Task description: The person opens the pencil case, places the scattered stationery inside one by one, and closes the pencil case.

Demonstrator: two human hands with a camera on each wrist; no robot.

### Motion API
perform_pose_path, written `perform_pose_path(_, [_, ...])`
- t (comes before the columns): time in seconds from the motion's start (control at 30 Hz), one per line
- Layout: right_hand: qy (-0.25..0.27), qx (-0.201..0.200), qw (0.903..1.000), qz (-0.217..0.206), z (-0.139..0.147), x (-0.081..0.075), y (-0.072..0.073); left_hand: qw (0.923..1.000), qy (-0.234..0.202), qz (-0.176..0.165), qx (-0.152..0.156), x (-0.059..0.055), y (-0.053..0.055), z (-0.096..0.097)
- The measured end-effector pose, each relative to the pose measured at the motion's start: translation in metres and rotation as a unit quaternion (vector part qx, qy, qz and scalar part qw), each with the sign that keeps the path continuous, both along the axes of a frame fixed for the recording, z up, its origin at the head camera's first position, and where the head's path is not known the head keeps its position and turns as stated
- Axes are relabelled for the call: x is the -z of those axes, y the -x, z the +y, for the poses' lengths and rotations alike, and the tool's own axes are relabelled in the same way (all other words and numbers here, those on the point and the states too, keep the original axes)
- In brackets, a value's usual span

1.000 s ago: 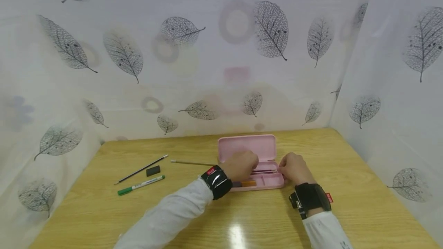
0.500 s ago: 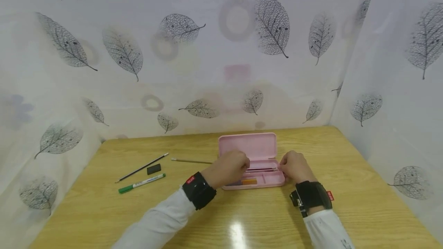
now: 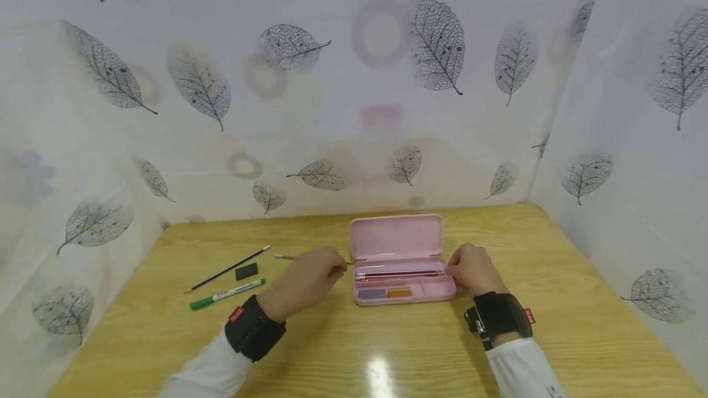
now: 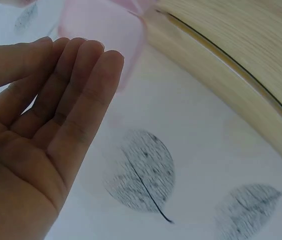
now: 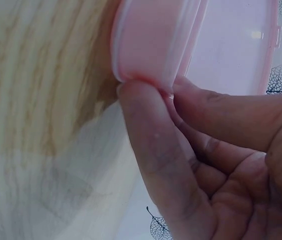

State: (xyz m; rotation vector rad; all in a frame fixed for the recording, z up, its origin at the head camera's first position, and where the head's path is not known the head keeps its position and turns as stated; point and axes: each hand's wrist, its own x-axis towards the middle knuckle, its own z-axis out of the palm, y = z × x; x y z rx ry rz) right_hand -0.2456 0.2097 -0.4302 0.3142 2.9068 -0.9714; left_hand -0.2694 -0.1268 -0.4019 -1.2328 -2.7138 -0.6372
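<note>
An open pink pencil case (image 3: 396,236) stands at the middle of the table, its lid leaning back. Pencils (image 3: 398,274) lie in its long compartment; a purple block (image 3: 372,293) and an orange block (image 3: 399,292) sit in the front one. At the case's right end my right hand (image 3: 474,269) pinches its edge between thumb and finger; the right wrist view shows this hand (image 5: 206,150) close up. My left hand (image 3: 304,284) hovers left of the case, fingers loosely bent and holding nothing. Behind it lies a thin pencil (image 3: 284,257), partly hidden.
On the left of the wooden table (image 3: 420,349) lie a dark pencil (image 3: 227,269), a black eraser (image 3: 246,271) and a green-capped marker (image 3: 227,294). Leaf-patterned sheets (image 3: 310,109) enclose the table at the back and sides.
My left hand has moved left, away from over the pencil case, uncovering the pencils and blocks inside. The right hand stays at the case's right end.
</note>
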Motion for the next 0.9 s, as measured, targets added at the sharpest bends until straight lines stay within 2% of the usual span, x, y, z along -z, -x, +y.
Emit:
perform_pose_path(0.23, [0.006,-0.011,0.9998,0.014,0.002,-0.001,-0.002,0.9970,0.010,0.038,-0.066,-0.005,-0.003,-0.048])
perform_pose_path(0.53, [-0.002,-0.009,0.9999,0.009,0.001,-0.001,-0.002,0.9934,0.014,0.005,-0.114,-0.008,-0.005,-0.109])
perform_pose_path(0.7, [0.002,-0.009,0.9999,0.011,0.000,-0.001,-0.001,0.9905,0.027,-0.002,-0.135,-0.008,-0.004,-0.133])
perform_pose_path(0.9, [-0.001,-0.015,0.9996,0.023,0.000,0.001,-0.001,0.9859,0.039,0.010,-0.162,-0.005,-0.006,-0.157])
